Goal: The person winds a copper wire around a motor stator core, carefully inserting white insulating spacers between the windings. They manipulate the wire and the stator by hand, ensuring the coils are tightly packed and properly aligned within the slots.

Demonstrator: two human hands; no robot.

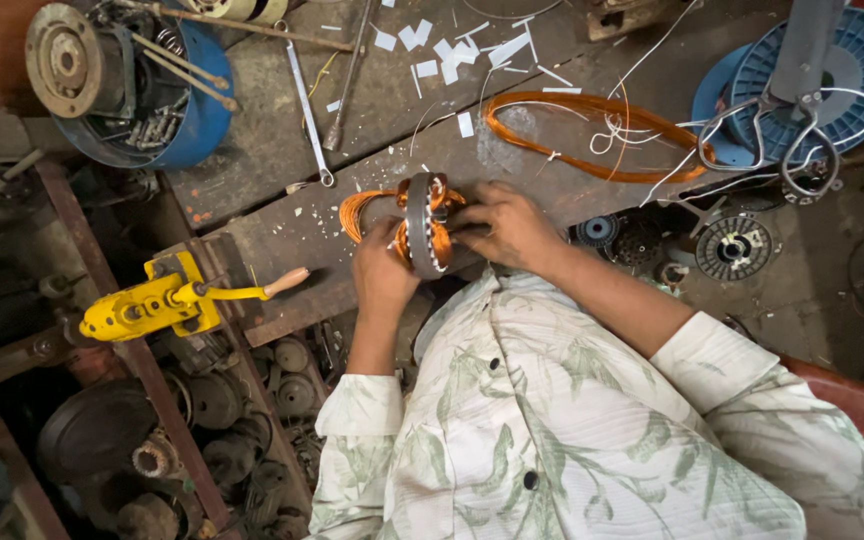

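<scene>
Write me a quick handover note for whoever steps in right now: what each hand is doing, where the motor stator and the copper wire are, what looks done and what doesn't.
Left hand: gripping the near side of the round stator, held on edge over the workbench.
Right hand: fingers pressing on the copper windings at the stator's right face.
Done: several orange coils already sit in the stator; a loose loop hangs out on its left.
Left: a separate copper wire hank lies unused on the bench beyond, with white paper slips scattered nearby.
Spanner lies up left; yellow hand crank winder is at left.
</scene>
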